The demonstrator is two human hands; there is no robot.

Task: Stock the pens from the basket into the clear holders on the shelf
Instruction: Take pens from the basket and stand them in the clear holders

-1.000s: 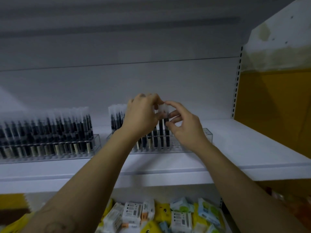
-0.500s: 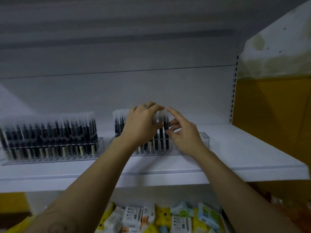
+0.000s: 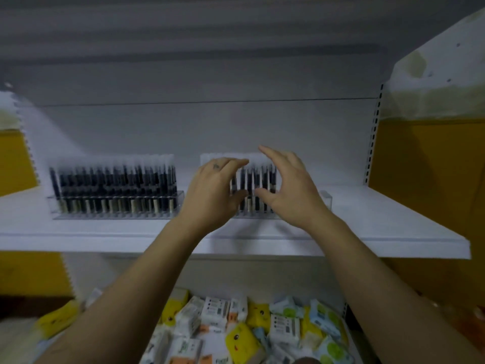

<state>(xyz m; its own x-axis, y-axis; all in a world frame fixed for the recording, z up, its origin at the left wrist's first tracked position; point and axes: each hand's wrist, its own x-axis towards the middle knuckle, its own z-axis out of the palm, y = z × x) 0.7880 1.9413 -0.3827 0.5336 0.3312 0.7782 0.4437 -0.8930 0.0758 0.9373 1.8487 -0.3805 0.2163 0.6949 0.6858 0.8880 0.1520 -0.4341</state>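
The left hand (image 3: 214, 191) and right hand (image 3: 290, 190) are both open, fingers loosely spread, holding nothing. They frame a row of pens (image 3: 256, 185) that stands upright in the right holder (image 3: 326, 201) on the white shelf (image 3: 367, 227). Motion blur hides whether any fingertip touches a pen.

The pens are slim, with dark barrels, frosted clear caps on top and pale bands near the base. They are probably light, stiff and smooth, and easy to tip in a row. A pinch at mid-barrel or just under the cap would likely suit best.

A left holder (image 3: 181, 198) nearby looks full of the same pens. Small packets (image 3: 236, 324) lie on the level below.
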